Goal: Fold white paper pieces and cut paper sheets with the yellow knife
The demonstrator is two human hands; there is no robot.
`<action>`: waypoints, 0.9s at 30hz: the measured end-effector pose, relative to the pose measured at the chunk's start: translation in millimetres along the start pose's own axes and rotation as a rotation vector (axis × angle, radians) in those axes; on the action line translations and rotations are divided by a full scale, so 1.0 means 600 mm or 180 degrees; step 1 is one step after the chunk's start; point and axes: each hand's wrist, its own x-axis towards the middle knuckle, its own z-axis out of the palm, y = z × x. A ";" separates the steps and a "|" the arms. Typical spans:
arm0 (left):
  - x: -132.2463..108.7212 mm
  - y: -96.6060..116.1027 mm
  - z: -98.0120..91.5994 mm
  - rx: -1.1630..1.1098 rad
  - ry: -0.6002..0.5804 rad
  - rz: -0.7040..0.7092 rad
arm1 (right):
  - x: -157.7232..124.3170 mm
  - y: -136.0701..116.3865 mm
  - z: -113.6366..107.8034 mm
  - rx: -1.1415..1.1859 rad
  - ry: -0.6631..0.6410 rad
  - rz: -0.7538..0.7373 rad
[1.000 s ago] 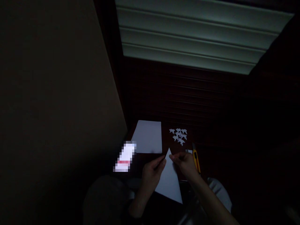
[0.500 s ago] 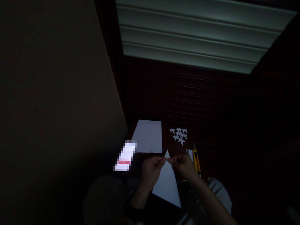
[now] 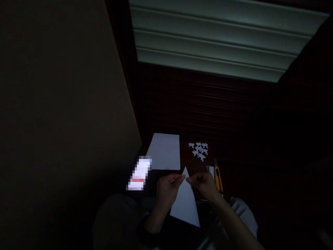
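Note:
A white sheet of paper [image 3: 185, 205] with a pointed top hangs between my hands, its wide end toward my lap. My left hand [image 3: 168, 189] pinches its left edge just below the tip. Opposite it, my right hand [image 3: 205, 185] has thumb and fingers closed on the right edge, close to the left fingertips. Beyond the tip lies a stack of white paper [image 3: 165, 152]. Several small folded paper pieces [image 3: 199, 151] are grouped to its right. A yellow utility knife [image 3: 218, 178] rests beside my right hand.
A lit, pixelated screen [image 3: 139, 173] lies left of my hands. Partly behind my right hand is a small white item [image 3: 210, 170]. A wall [image 3: 78, 86] rises on the left, and a slatted panel [image 3: 208, 38] stands behind the dark table. The scene is dim.
The lower end of the held paper has shifted slightly upward. Both hands keep nearly the same place and grip; the things on the table have not moved.

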 end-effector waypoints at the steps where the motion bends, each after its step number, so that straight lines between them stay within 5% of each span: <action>1: 0.000 0.000 0.000 -0.0019 -0.0020 -0.0015 | 0.000 -0.002 -0.001 -0.0015 -0.0016 -0.0006; 14: 0.016 0.007 0.002 -0.0531 -0.0203 0.0032 | -0.007 -0.014 -0.009 -0.0392 -0.0511 -0.0043; 22: 0.020 0.009 0.001 -0.0601 0.0025 0.0012 | -0.008 -0.019 -0.009 -0.0336 -0.0594 -0.0031; 27: 0.014 0.007 -0.009 -0.0532 -0.0372 -0.0045 | -0.004 -0.016 -0.019 -0.0381 -0.0605 -0.0043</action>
